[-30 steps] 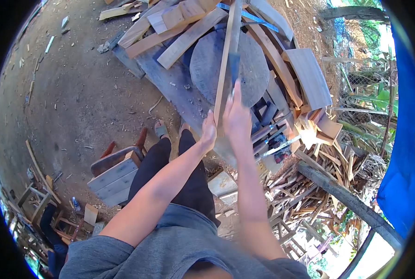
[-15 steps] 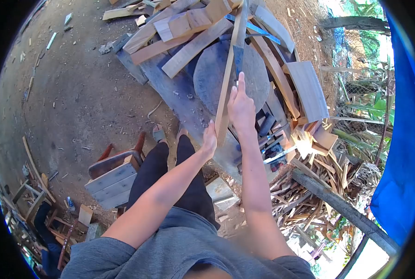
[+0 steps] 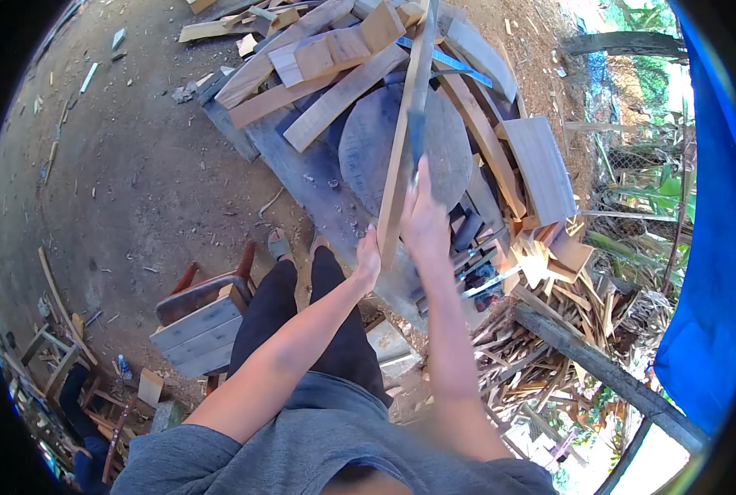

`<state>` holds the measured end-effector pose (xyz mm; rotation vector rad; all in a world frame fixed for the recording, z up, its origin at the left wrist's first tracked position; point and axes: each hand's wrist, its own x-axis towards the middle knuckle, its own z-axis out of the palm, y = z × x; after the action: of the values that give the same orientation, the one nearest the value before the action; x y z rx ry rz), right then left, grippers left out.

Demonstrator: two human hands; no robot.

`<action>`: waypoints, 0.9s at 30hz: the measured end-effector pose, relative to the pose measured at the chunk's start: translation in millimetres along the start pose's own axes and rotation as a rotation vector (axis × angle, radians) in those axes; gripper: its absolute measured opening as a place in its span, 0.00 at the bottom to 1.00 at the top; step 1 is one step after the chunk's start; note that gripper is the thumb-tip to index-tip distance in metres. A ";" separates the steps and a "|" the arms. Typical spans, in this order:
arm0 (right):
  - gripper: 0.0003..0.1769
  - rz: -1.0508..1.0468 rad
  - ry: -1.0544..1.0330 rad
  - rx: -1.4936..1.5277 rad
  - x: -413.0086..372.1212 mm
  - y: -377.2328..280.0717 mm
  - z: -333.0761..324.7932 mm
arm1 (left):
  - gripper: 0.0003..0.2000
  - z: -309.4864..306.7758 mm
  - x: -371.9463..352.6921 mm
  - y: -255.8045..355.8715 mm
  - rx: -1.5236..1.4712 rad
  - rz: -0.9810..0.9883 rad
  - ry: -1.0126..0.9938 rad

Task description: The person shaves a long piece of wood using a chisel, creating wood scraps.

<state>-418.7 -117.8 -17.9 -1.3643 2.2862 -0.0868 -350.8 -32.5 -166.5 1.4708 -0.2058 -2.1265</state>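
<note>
Since the earlier frame, we have drawn our right hand (image 3: 424, 227) and the blue tool (image 3: 416, 132) back toward us along the long wooden strip (image 3: 402, 144), whose near end has kept its place beside our left hand (image 3: 368, 261). Our right hand is closed on the tool's handle, index finger stretched forward; motion blurs both. Our left fingers lie straight against the strip's left edge; we cannot tell whether the thumb closes around it. The strip slants across the round wooden block (image 3: 364, 153), which sits on the worn bench (image 3: 298, 173).

Cut boards (image 3: 347, 99) are heaped at the block's far side, with a bright blue strip (image 3: 458, 66) among them. A broad board (image 3: 539, 169) leans to the right. Around us is a bare dirt floor (image 3: 153, 165), with a chair (image 3: 199, 299) at left, split wood (image 3: 578, 318) piled at right and a blue sheet (image 3: 702, 338) hanging beyond.
</note>
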 end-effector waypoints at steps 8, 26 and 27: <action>0.29 -0.034 0.049 -0.002 74.8 -9.5 -14.0 | 0.29 -7.1 9.5 -9.7 -0.012 -0.029 -0.026; 0.32 -0.012 -0.064 0.004 -15.1 9.0 2.0 | 0.25 1.3 7.5 -13.8 -0.135 0.029 0.049; 0.32 0.007 -0.112 -0.017 -26.3 9.5 0.7 | 0.25 0.8 2.5 -6.0 -0.082 0.023 0.025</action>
<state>-415.8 -90.7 -11.7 -1.3349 2.2038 0.0117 -354.3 -28.8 -170.8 1.4397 -0.1239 -2.0722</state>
